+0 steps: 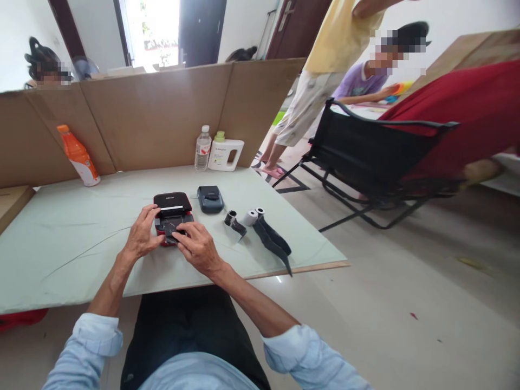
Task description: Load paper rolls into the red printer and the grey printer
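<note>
I have my left hand [142,234] half-open against the red-and-black boxy device [172,200]; right hand [200,249], fingers curled, touches its black inside part [170,223], grip unclear.

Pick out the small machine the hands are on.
The red and black machine: the left hand and right hand touch it. The dark blue machine, to its right, is untouched.

Black-lidded device [173,200], seemingly smooth plastic.

A red-and-black device [174,218] sits on the pale green tabletop [93,216], its black lid [173,200] raised.
</note>
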Demonstrator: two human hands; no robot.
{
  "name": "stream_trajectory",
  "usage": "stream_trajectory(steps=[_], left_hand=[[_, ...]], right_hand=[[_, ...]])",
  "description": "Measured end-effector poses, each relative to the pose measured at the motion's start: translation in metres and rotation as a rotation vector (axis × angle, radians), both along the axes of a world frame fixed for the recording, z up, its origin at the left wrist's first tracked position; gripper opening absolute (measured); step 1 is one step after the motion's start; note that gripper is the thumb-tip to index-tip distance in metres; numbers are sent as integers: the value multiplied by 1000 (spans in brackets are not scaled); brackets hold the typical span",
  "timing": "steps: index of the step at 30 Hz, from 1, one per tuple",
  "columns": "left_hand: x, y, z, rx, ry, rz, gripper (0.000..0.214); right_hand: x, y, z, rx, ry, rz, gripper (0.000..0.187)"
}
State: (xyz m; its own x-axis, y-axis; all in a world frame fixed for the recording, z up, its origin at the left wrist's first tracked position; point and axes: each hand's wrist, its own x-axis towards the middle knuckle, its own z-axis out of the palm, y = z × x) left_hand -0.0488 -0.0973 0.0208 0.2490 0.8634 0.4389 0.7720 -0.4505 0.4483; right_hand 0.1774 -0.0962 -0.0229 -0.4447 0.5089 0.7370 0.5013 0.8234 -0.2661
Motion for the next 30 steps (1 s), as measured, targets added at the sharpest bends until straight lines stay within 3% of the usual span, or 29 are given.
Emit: stream_trajectory(steps=[5, 9, 11, 17, 23, 30], left_hand=[[1, -5, -13, 1, -23, 48, 72], [2, -5, -17, -13, -26, 113, 72], [4, -4, -17, -11, -27, 130, 71], [8, -5, -19, -23, -17, 151, 71], [9, -4, -21, -40, 19, 172, 66], [6, -2, -31, -59, -39, 158, 82]], right_hand=[[7, 9, 4, -15, -4, -15, 35], [18, 26, 6, -110, -24, -106, 69], [22, 35, 3, -178, -68, -127, 77], [26, 44, -12, -265, -65, -106, 76], [26, 47, -16, -300, -23, -66, 71], [15, 42, -38, -488, 116, -43, 97]])
